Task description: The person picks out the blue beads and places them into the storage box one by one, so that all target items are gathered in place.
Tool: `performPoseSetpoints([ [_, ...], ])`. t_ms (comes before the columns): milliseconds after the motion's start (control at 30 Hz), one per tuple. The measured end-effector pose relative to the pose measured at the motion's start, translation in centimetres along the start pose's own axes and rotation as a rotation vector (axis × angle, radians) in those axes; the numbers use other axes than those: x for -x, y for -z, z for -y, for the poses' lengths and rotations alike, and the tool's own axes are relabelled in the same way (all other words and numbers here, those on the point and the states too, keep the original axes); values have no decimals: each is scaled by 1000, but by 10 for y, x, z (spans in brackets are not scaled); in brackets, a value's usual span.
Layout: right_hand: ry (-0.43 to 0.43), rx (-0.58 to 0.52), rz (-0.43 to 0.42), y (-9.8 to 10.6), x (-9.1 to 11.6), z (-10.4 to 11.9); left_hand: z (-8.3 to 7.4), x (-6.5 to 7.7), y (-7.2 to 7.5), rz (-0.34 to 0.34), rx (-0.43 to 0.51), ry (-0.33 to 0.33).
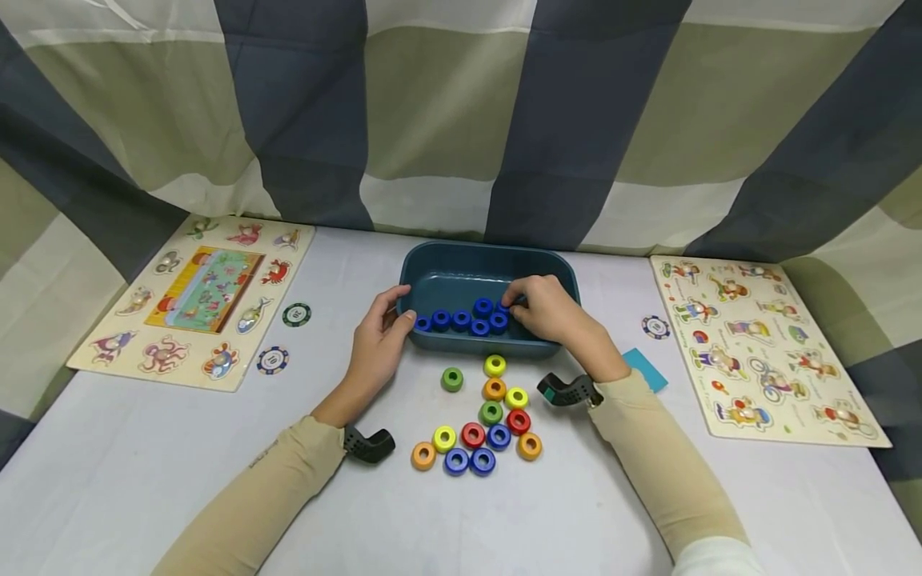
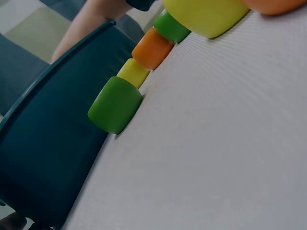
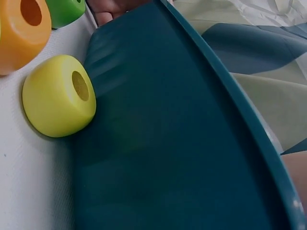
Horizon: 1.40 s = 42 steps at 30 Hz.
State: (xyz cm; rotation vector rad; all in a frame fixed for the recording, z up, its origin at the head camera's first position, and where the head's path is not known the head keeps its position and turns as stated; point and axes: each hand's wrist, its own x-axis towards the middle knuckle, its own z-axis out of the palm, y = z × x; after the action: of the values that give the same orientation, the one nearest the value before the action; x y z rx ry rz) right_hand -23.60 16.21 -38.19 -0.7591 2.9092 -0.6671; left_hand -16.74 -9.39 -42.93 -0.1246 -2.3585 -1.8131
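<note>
A dark teal tray (image 1: pixel 490 346) stands on the table with several blue rings (image 1: pixel 460 321) inside, mostly along its near side. My left hand (image 1: pixel 376 336) holds the tray's left end, thumb and fingers at the rim. Over the tray's right side, my right hand (image 1: pixel 549 310) reaches in and pinches a blue ring (image 1: pixel 502 307) with its fingertips, which partly hide it. In front of the tray lie loose rings: green (image 1: pixel 452 379), yellow (image 1: pixel 495 366), orange (image 1: pixel 529 446), red (image 1: pixel 472 435) and blue (image 1: pixel 483 462). A yellow ring (image 3: pixel 57 96) sits close to the tray wall in the right wrist view.
A wooden picture puzzle board (image 1: pixel 241 340) lies at left, another puzzle board (image 1: pixel 781 352) at right. Poker chips lie beside them, one green-edged chip (image 1: pixel 297 314) and one blue-edged chip (image 1: pixel 655 327). A light blue card (image 1: pixel 646 370) is partly under the right forearm. Checked cloth (image 1: pixel 439 104) hangs behind.
</note>
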Motion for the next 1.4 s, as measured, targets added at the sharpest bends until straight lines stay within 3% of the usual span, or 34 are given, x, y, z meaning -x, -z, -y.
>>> performPoseSetpoints([
  [200, -9, -13, 16, 1, 1, 1, 5, -1, 0, -3, 1, -13],
  [333, 40, -19, -32, 11, 12, 15, 5, -1, 0, 3, -2, 2],
  [500, 284, -119, -124, 27, 45, 49, 3, -4, -1, 3, 1, -3],
  [600, 422, -168, -102, 24, 69, 60, 2, -5, -2, 5, 5, -4],
  [667, 459, -187, -55, 18, 83, 60, 3, -4, -2, 11, 12, -4],
  [800, 435, -179, 73, 3, 101, 55, 4, -4, 0, 10, 5, -15],
  [967, 398, -121, 203, -9, 103, 55, 3, -6, 3, -18, -17, -32],
  [1400, 413, 13, 234, -22, 109, 58, 8, -2, 0, 0, 16, -30],
])
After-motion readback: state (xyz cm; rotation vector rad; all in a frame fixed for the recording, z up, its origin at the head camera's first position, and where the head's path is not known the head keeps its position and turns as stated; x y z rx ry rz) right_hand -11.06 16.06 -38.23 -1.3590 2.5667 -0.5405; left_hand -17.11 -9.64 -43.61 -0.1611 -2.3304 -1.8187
